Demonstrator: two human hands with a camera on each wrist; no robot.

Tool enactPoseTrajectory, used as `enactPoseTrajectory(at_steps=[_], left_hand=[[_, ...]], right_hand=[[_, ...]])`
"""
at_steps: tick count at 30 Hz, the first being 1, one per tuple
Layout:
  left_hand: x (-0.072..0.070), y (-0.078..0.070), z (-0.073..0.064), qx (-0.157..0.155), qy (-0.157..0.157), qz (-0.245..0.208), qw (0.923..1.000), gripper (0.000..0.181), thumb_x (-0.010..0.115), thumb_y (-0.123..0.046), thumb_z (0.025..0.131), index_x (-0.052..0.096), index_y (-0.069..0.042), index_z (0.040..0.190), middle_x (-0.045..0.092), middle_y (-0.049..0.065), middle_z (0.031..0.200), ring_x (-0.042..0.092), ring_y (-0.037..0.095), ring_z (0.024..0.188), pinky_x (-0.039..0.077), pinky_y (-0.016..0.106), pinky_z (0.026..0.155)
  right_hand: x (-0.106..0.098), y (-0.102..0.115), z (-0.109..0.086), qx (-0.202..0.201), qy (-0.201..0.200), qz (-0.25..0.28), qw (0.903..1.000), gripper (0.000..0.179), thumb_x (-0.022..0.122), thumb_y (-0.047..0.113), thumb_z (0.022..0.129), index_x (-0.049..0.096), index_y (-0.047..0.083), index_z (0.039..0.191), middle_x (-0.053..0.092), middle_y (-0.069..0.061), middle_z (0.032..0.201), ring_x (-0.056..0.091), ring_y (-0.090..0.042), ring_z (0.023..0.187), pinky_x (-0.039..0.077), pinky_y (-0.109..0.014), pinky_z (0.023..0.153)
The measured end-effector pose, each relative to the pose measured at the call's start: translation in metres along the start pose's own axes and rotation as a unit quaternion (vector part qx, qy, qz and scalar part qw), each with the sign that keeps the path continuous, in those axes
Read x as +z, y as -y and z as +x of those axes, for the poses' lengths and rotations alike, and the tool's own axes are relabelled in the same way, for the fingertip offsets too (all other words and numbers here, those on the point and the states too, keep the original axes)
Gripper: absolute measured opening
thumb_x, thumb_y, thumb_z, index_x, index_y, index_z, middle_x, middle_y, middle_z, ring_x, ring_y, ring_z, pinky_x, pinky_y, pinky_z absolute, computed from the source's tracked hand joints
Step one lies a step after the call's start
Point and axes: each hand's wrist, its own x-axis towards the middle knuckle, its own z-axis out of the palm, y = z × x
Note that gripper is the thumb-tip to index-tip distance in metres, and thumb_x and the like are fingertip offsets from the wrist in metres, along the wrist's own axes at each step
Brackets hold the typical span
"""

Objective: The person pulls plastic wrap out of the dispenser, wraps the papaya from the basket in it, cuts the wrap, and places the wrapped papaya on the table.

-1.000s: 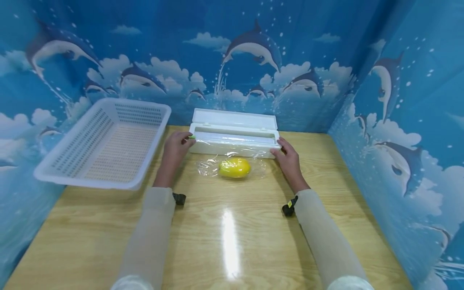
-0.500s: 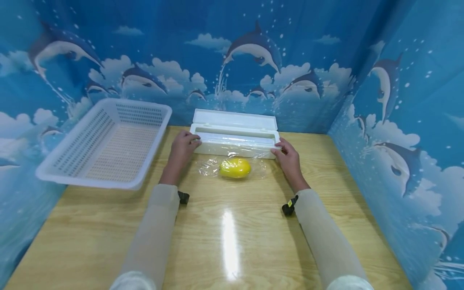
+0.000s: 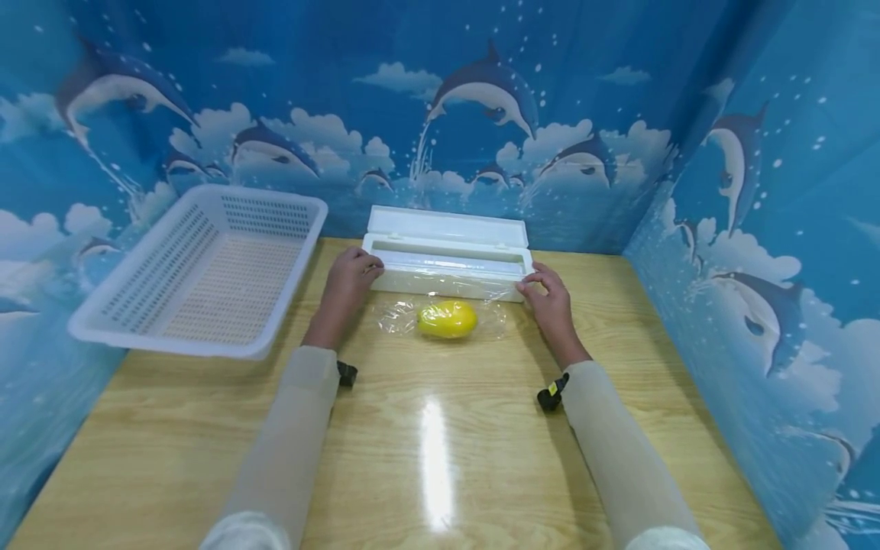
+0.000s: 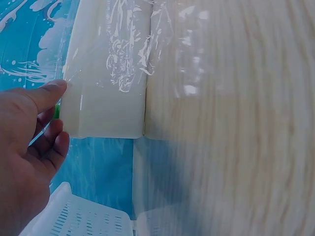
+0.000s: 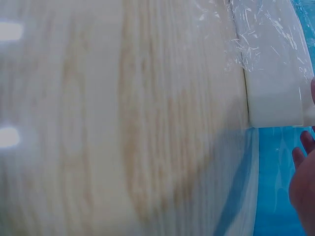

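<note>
A long white cling film box stands at the table's back with its lid tipped back and a film roll inside. Clear film stretches from its front to a yellow oval fruit; whether the fruit is fully wrapped, I cannot tell. My left hand is at the box's left front edge, thumb and fingers pinching a small green slide cutter, mostly hidden by the fingers. At the right end, my right hand grips the box corner; the right wrist view shows only part of it.
A white perforated basket sits to the left on the wooden table. Behind and to the right hangs a blue dolphin-print curtain, close to the box's back.
My left hand has shifted a little to the right along the box's front edge, and its fingers now cover the green cutter in the head view. My right hand stays at the box's right end.
</note>
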Motion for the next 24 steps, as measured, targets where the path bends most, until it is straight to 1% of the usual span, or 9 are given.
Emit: enactPoseTrajectory(at_steps=[3, 5, 10, 13, 17, 20, 22, 24], left_hand=[[-0.002, -0.001, -0.001, -0.002, 0.016, -0.003, 0.9999, 0.016, 0.065, -0.016, 0.099, 0.073, -0.006, 0.108, 0.063, 0.011, 0.108, 0.059, 0.028, 0.101, 0.052, 0.044, 0.089], [-0.004, -0.002, -0.002, -0.007, 0.028, -0.005, 0.9996, 0.017, 0.064, -0.018, 0.100, 0.072, -0.006, 0.110, 0.064, 0.011, 0.109, 0.061, 0.028, 0.101, 0.054, 0.044, 0.088], [-0.010, -0.005, -0.006, -0.013, 0.054, -0.008, 0.9984, 0.020, 0.063, -0.020, 0.101, 0.071, -0.007, 0.113, 0.067, 0.011, 0.110, 0.062, 0.027, 0.100, 0.055, 0.043, 0.087], [-0.013, -0.007, -0.011, -0.014, 0.064, -0.013, 0.9978, 0.020, 0.063, -0.019, 0.100, 0.071, -0.006, 0.113, 0.068, 0.012, 0.110, 0.062, 0.028, 0.099, 0.055, 0.044, 0.087], [-0.016, -0.010, -0.020, -0.026, 0.065, -0.027, 0.9971, 0.020, 0.064, -0.021, 0.100, 0.071, -0.007, 0.113, 0.069, 0.012, 0.112, 0.063, 0.028, 0.100, 0.055, 0.045, 0.089], [-0.016, -0.011, -0.027, -0.035, 0.066, -0.042, 0.9963, 0.019, 0.064, -0.021, 0.100, 0.071, -0.008, 0.112, 0.070, 0.010, 0.111, 0.063, 0.026, 0.101, 0.055, 0.044, 0.089], [-0.016, -0.012, -0.032, -0.039, 0.068, -0.056, 0.9954, 0.017, 0.064, -0.021, 0.099, 0.071, -0.009, 0.110, 0.070, 0.010, 0.110, 0.063, 0.025, 0.099, 0.055, 0.043, 0.088], [-0.015, -0.012, -0.037, -0.053, 0.073, -0.082, 0.9926, 0.016, 0.064, -0.020, 0.099, 0.070, -0.009, 0.110, 0.070, 0.009, 0.107, 0.064, 0.025, 0.094, 0.057, 0.041, 0.083]], right_hand=[[-0.001, 0.001, -0.001, -0.025, -0.013, -0.014, 0.9995, 0.019, 0.075, 0.019, 0.092, 0.069, 0.001, 0.096, 0.056, -0.012, 0.142, 0.041, -0.029, 0.140, 0.028, -0.048, 0.120], [-0.002, 0.001, -0.002, -0.042, -0.020, -0.024, 0.9986, 0.019, 0.077, 0.016, 0.090, 0.070, 0.000, 0.095, 0.059, -0.014, 0.134, 0.041, -0.030, 0.134, 0.030, -0.048, 0.117], [-0.003, 0.006, -0.006, -0.078, -0.035, -0.055, 0.9948, 0.016, 0.080, 0.013, 0.087, 0.072, -0.001, 0.091, 0.061, -0.015, 0.105, 0.043, -0.028, 0.114, 0.033, -0.042, 0.102], [-0.004, 0.010, -0.010, -0.090, -0.040, -0.055, 0.9937, 0.014, 0.080, 0.011, 0.086, 0.073, -0.001, 0.090, 0.062, -0.015, 0.092, 0.046, -0.024, 0.104, 0.034, -0.038, 0.094], [-0.006, 0.014, -0.016, -0.080, -0.034, -0.044, 0.9952, 0.012, 0.078, 0.011, 0.088, 0.074, 0.000, 0.092, 0.067, -0.015, 0.090, 0.049, -0.017, 0.096, 0.035, -0.036, 0.092], [-0.008, 0.017, -0.021, -0.064, -0.021, -0.044, 0.9967, 0.011, 0.077, 0.012, 0.090, 0.074, 0.002, 0.094, 0.069, -0.015, 0.092, 0.052, -0.017, 0.093, 0.035, -0.039, 0.099], [-0.009, 0.020, -0.025, -0.047, -0.008, -0.039, 0.9981, 0.013, 0.076, 0.015, 0.091, 0.073, 0.003, 0.095, 0.069, -0.015, 0.094, 0.054, -0.018, 0.093, 0.036, -0.041, 0.100], [-0.009, 0.023, -0.029, -0.029, 0.003, -0.026, 0.9992, 0.016, 0.075, 0.017, 0.092, 0.072, 0.003, 0.097, 0.069, -0.016, 0.097, 0.056, -0.018, 0.092, 0.040, -0.039, 0.098]])
